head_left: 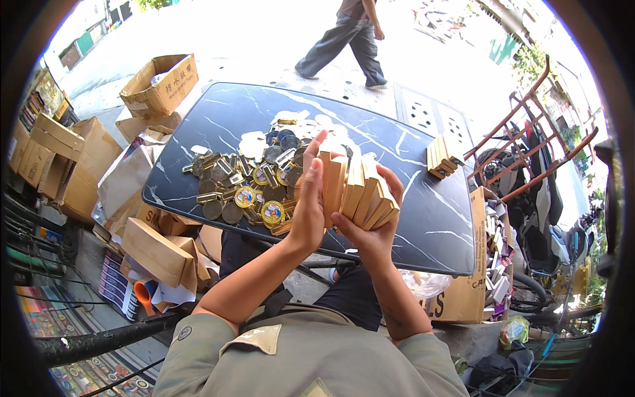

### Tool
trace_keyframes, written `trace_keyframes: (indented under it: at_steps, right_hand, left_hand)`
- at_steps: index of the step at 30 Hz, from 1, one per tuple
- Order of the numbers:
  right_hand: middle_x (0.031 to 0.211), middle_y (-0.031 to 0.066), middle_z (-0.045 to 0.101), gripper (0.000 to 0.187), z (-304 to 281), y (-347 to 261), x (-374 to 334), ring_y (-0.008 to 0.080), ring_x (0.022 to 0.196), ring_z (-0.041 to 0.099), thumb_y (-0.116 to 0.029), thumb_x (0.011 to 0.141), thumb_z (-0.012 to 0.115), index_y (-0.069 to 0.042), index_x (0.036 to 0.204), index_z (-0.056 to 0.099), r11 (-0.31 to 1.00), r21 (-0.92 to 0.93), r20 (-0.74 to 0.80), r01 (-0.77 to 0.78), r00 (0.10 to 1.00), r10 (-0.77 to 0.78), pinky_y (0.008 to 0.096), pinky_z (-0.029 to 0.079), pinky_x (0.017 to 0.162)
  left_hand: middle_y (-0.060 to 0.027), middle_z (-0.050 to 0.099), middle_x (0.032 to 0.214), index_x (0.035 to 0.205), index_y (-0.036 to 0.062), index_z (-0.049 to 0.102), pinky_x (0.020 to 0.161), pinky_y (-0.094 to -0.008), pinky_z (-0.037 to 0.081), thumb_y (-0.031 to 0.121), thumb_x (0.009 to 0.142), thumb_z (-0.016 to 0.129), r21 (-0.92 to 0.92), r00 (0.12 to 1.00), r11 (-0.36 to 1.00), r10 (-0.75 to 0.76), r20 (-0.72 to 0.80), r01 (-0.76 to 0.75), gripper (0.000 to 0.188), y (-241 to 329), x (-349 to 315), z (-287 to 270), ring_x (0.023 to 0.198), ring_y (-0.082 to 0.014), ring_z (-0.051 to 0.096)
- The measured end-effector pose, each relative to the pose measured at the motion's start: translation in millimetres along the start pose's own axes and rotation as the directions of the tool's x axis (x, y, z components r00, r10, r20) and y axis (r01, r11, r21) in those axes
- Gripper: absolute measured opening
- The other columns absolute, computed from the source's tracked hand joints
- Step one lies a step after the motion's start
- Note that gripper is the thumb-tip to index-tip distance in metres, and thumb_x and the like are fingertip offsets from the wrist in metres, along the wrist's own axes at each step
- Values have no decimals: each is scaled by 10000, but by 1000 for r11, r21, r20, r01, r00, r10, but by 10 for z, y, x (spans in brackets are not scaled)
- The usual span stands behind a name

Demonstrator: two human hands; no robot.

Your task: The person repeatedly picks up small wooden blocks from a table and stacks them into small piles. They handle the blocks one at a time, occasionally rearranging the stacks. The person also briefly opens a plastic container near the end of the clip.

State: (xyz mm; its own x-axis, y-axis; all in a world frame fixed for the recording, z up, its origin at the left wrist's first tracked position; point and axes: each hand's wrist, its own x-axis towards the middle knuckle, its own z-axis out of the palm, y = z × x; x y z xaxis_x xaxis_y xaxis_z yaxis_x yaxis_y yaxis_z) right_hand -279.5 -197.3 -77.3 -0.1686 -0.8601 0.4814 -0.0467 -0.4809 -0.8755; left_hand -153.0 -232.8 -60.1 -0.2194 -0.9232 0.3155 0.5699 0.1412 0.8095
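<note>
Worktop [433, 241] passable right-front; trinket pile [264, 188] blocks left, held stack [354, 188] blocks centre, small bundle [440, 159] at right-rear edge.

A black table [423, 218] with white marble-like veins and rounded corners carries everything. A heap covers its left and middle: dark discs [232, 212] and round coloured badges [272, 212] toward the near edge, gold metal pieces [210, 163] mostly to the left, and white pieces [252, 145] along the far side. Near the right end, well apart from the heap, tan slabs [439, 159] sit side by side.
</note>
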Motion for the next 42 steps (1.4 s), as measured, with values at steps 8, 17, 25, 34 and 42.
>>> trace_keyframes:
  at_steps: [8,17,25,34,42]
  right_hand:
    - [1264,96,534,976,-218,-48,42,208,1162,603,-127,666,932,-60,1423,321,899,324,56,-296,954,294,351,552,948]
    - [1164,69,604,943,-389,-79,233,161,1085,614,-134,625,931,-35,1395,396,883,234,166,-406,912,375,308,529,926]
    - [1122,78,649,952,-459,-218,347,133,957,670,-96,615,939,-49,1400,402,930,41,249,-366,905,345,271,591,738]
    - [1133,57,632,930,-369,-166,275,130,1022,659,-125,655,951,-62,1401,400,976,23,148,-215,967,209,271,587,816]
    - [1285,99,566,1052,-351,-191,283,166,1092,639,-185,668,952,-67,1486,302,997,20,86,-74,994,72,305,555,917]
  left_hand:
    - [-103,558,1300,1539,25,284,1032,-340,458,163,989,645,-141,984,978,-163,-67,152,672,36,98,-161,1208,-174,555]
    - [-89,596,1240,1289,53,487,889,-324,567,258,1075,450,-124,979,977,-184,-90,173,299,-16,81,-220,1090,-152,635]
    - [-115,561,1320,1441,37,411,1012,-328,497,480,998,526,-51,994,993,-108,-11,107,637,-72,-13,-30,1213,-161,566]
    - [-153,703,1149,1224,-26,618,824,-313,604,-12,818,770,-4,995,999,-46,-94,46,434,-199,22,-261,1013,-179,700]
    - [-272,651,1221,1370,-51,501,891,-393,599,159,1035,540,-104,994,993,-68,-85,59,397,-76,-14,-258,1073,-320,700]
